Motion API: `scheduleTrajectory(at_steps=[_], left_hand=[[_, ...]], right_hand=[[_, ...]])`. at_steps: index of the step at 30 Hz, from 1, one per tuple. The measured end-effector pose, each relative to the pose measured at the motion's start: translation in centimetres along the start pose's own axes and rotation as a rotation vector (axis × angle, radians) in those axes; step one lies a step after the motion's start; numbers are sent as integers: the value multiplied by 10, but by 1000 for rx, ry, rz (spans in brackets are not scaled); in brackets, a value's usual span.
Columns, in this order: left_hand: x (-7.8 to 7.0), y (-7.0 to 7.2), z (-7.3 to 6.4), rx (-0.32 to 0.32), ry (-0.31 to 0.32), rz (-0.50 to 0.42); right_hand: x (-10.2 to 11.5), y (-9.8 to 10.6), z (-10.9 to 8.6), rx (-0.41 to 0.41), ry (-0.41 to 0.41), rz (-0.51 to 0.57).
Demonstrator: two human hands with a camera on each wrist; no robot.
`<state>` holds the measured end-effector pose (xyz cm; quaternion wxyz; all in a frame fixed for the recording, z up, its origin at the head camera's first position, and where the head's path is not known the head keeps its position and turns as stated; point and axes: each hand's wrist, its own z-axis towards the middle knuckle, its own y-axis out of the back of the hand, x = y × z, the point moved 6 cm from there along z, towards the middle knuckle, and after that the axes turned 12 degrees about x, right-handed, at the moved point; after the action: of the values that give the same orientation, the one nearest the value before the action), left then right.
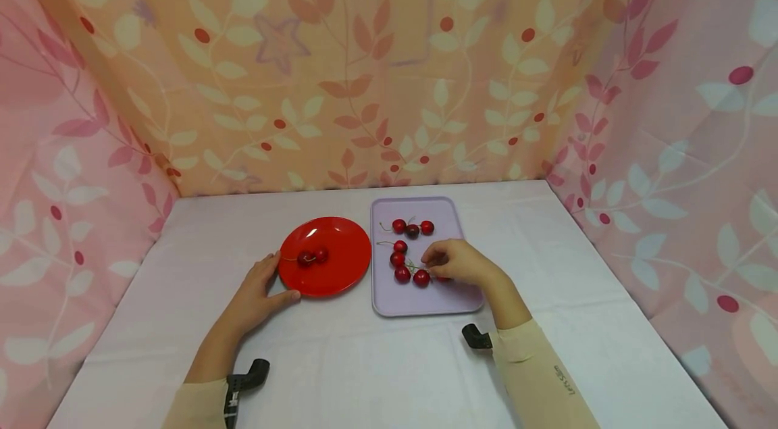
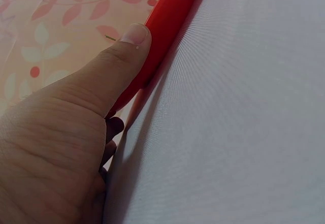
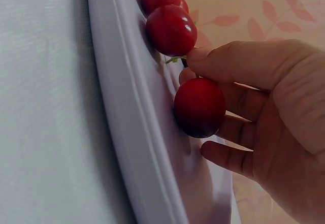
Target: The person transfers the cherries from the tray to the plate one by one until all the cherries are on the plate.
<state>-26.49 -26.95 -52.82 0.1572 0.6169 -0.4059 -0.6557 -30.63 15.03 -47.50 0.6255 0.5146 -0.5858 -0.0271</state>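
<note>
My left hand (image 1: 258,294) rests against the left edge of a red plate (image 1: 340,273), thumb on its rim in the left wrist view. Two dark red cherries (image 1: 321,255) with stems lie on this plate. Over the near right part of a lilac tray (image 1: 389,300), my right hand (image 1: 458,260) pinches a cherry (image 3: 199,107) by its stem between thumb and forefinger. Its other fingers are loosely bent beside the fruit. More cherries lie on the tray, some in a far group (image 1: 412,231), others nearer the hand (image 1: 421,278).
A white cloth (image 1: 340,361) covers the table, with plate and tray side by side on it. Patterned curtains (image 1: 365,78) stand at the back and both sides. Black camera mounts (image 1: 249,375) are on both wrists.
</note>
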Motion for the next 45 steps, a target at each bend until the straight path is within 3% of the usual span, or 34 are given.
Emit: scheduleTrajectory(at_steps=[9,18,27,45], left_hand=[[0,2,0,5,15,0],[-1,2,-1,12,18,-6],[-1,2,-2,11,27,-4],[-1,1,-2,8,20,-6]], right_hand=[[7,-3,0,-11,16,-61],[6,3,-2,-50,-16,-45],[10,22,-8,-168,-35,-137],[19,47,-28,-361,-2,-176]])
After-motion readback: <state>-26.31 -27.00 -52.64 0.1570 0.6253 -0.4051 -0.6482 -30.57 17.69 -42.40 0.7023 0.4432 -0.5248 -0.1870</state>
